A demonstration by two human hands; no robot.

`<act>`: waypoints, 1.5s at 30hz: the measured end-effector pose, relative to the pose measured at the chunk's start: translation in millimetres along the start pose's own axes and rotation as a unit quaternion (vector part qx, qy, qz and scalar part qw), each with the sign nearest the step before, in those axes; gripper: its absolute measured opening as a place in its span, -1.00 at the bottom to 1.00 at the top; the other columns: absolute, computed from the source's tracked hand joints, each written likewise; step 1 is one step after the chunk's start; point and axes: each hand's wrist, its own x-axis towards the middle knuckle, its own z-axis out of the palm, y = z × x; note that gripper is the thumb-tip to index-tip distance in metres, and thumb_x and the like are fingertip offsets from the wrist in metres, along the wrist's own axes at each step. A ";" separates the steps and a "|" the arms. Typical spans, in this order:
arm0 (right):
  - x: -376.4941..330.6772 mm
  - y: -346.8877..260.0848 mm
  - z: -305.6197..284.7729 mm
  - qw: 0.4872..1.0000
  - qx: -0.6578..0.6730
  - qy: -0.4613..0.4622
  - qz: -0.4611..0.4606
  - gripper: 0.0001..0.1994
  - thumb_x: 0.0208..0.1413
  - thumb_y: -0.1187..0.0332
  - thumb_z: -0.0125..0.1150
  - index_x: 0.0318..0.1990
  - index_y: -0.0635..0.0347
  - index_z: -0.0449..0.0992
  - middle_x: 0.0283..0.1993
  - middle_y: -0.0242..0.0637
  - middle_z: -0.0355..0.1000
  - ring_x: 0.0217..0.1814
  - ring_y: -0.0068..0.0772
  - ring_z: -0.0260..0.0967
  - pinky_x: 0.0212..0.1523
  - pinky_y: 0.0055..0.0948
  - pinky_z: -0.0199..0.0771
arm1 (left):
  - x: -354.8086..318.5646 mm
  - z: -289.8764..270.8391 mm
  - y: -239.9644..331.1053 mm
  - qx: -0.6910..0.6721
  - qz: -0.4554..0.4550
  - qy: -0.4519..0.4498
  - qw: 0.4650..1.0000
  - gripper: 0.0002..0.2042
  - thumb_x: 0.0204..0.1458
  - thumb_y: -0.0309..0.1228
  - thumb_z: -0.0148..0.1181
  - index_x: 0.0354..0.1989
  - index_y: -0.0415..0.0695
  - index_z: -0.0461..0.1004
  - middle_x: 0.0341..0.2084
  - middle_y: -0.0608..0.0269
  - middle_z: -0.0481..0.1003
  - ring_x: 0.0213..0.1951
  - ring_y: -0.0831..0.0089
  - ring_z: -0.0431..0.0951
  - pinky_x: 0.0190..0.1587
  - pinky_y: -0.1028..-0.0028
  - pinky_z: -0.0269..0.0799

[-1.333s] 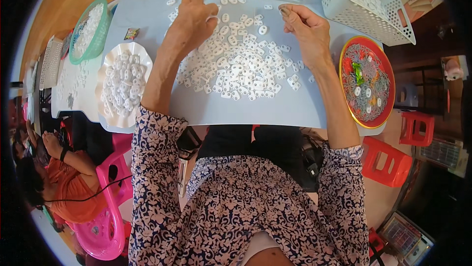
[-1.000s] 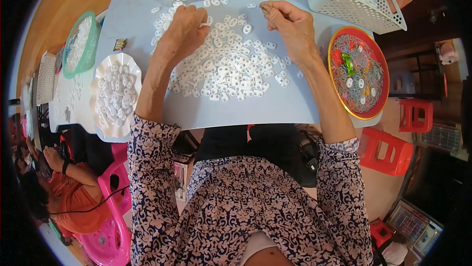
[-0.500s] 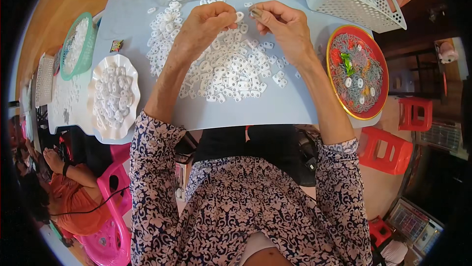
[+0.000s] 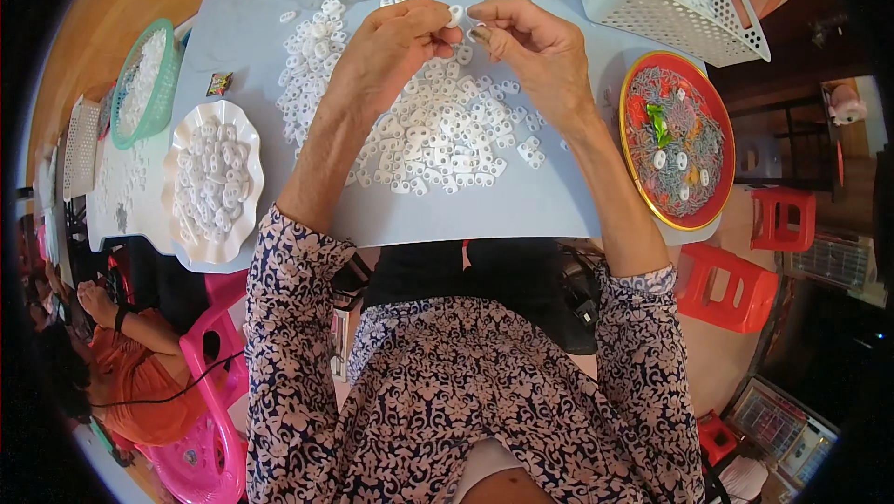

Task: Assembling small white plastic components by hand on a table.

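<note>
My left hand (image 4: 396, 47) is closed, thumb and fingers pinching a small white oval plastic piece (image 4: 454, 17) above the far part of the table. Facing it from the right is my right hand (image 4: 540, 47), its thumb and forefinger parted just beside that piece. Anything tiny at those fingertips is too small to make out. Below both hands lies a loose heap of white plastic pieces with holes (image 4: 438, 136), spread over the light blue table (image 4: 466, 220). A red, gold-rimmed tray (image 4: 694, 223) to the right holds many small grey metal parts and a few white ovals.
A white scalloped dish (image 4: 177, 197) of white pieces stands left, with a small wrapped packet (image 4: 219, 84) behind it. Further left is a green basket (image 4: 121, 131). A white perforated basket (image 4: 633, 29) stands far right. A person in orange (image 4: 154, 374) sits at left; red stools (image 4: 731, 290) stand right.
My right thumb and forefinger have moved apart from their pinch. The left hand has risen slightly, still pinching the white oval piece.
</note>
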 end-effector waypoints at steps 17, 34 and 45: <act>1.1 -3.4 -1.2 0.995 0.078 0.024 0.049 -0.81 0.09 0.50 0.19 -0.12 0.26 0.50 -0.39 -0.43 0.46 -0.38 -0.72 0.33 -0.34 -0.71 0.36 | -5.3 2.5 -1.8 0.047 0.029 -0.036 0.998 -0.83 0.08 -0.41 0.06 -0.30 -0.26 0.50 -0.58 0.24 0.46 -0.48 0.53 0.40 -0.35 0.56 0.33; 2.5 -2.4 -0.7 0.999 0.038 -0.003 0.012 -0.86 0.11 0.53 0.14 -0.17 0.29 0.51 -0.40 -0.42 0.46 -0.40 -0.69 0.34 -0.34 -0.67 0.40 | -10.6 11.7 -2.4 0.170 0.104 -0.018 0.980 -0.76 0.11 -0.39 0.05 -0.14 -0.27 0.50 -0.52 0.25 0.52 -0.47 0.60 0.42 -0.38 0.59 0.36; 1.5 -5.4 -0.1 1.000 -0.006 0.007 0.005 -0.84 0.07 0.53 0.17 -0.18 0.31 0.52 -0.41 -0.46 0.43 -0.41 -0.73 0.30 -0.36 -0.70 0.36 | -6.3 3.7 -8.1 0.093 0.095 0.023 0.991 -0.78 0.08 -0.34 0.06 -0.22 -0.19 0.51 -0.44 0.25 0.54 -0.41 0.60 0.40 -0.30 0.58 0.30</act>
